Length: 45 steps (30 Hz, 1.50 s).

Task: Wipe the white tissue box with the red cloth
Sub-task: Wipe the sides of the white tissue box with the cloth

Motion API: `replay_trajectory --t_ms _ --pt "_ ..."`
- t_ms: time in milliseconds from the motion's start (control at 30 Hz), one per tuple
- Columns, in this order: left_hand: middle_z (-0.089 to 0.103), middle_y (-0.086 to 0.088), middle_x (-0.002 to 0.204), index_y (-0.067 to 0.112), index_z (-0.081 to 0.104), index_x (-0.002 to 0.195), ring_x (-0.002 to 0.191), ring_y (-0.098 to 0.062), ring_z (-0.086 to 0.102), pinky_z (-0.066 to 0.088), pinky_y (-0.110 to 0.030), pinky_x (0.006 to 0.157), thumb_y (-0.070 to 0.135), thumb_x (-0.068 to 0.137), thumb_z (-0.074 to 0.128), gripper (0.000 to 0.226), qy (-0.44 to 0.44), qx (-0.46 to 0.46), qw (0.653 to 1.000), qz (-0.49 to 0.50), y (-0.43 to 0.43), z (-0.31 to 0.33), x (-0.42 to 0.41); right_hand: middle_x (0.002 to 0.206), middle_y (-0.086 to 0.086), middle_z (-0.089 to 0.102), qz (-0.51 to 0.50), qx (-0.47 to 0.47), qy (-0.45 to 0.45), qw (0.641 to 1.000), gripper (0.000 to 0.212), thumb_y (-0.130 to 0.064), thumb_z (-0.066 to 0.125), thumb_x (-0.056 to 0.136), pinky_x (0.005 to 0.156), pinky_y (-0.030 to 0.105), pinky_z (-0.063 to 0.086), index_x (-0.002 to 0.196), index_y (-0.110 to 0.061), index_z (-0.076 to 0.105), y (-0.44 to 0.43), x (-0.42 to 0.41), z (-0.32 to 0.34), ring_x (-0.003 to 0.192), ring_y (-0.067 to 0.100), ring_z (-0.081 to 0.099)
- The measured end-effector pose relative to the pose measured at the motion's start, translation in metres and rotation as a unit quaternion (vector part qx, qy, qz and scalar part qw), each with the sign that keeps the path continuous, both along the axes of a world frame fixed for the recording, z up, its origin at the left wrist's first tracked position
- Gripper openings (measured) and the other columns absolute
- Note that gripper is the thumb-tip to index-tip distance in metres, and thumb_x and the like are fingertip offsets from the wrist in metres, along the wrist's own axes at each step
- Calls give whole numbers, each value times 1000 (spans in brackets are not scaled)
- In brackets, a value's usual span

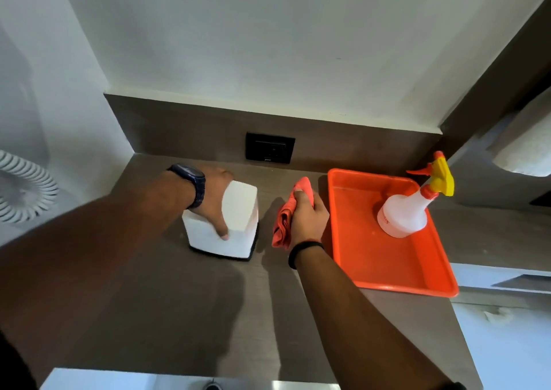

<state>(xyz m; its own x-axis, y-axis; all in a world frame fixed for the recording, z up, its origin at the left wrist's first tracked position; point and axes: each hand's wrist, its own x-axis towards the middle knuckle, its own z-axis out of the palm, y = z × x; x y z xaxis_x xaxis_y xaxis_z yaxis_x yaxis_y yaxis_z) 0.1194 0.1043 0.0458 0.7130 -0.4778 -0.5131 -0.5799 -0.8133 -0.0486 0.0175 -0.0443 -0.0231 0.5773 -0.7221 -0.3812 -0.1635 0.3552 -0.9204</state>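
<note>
- The tissue box [238, 219] is a smooth white cube with rounded edges on a thin dark base; it stands on a matte brown wood-grain counter [185, 309], in front of a black wall socket [269, 148].
- The cloth [284, 219] is soft, red-orange and bunched into loose folds, just to the right of the tissue box and apart from it.
- Further right of the tissue box lies a glossy orange plastic tray [387, 264], shallow and rectangular, with a raised rim.
- In the tray stands a cloudy white plastic spray bottle [402, 213] with a yellow and orange trigger head.
- Left of the tissue box, at the frame edge, hangs a white coiled cord [24, 187].
- The left hand [213, 201], with a dark watch [192, 184] on the wrist, lies spread over the top and left side of the tissue box, the thumb pressed on its near face.
- The right hand [307, 213], with a dark band [304, 251] on the wrist, is curled tight around the cloth, which sticks out above and below the fist.
</note>
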Motion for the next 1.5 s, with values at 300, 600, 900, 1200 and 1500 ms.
replay_trajectory --t_ms 300,600,900,1200,1500 --pt "24 -11 155 23 12 148 138 -35 29 30 -52 111 100 23 53 152 -27 -114 969 216 6 -17 -10 116 5 68 -11 -6 4 1000 41 -26 62 89 98 37 49 128 -14 62 2 -15 -8 107 21 63" --pt "13 -2 155 25 -8 146 144 -24 9 15 -37 117 63 34 79 147 -54 -23 989 -134 12 -28 1 110 6 70 40 22 -4 999 38 -31 63 88 74 13 54 122 -16 64 52 -32 -39 97 17 67" --pt "42 2 130 24 24 129 118 -24 40 39 -43 102 76 23 69 127 -118 -107 981 -111 20 -51 -4 158 -6 34 130 -32 -27 991 50 -59 44 87 120 49 28 137 -53 41 87 -8 -37 146 15 30" --pt "49 -3 125 17 32 127 115 -29 47 38 -51 104 74 22 70 125 -148 -133 972 -125 21 -59 -3 165 -7 19 177 -142 -41 973 68 -67 25 87 124 44 15 150 -44 15 87 0 -49 152 13 12" --pt "50 -13 132 7 34 133 122 -37 47 34 -57 107 73 28 62 127 -143 -142 973 -111 20 -58 -6 158 -15 29 128 -147 -62 979 60 -69 28 90 121 43 25 145 -44 32 111 -25 -58 148 6 21"
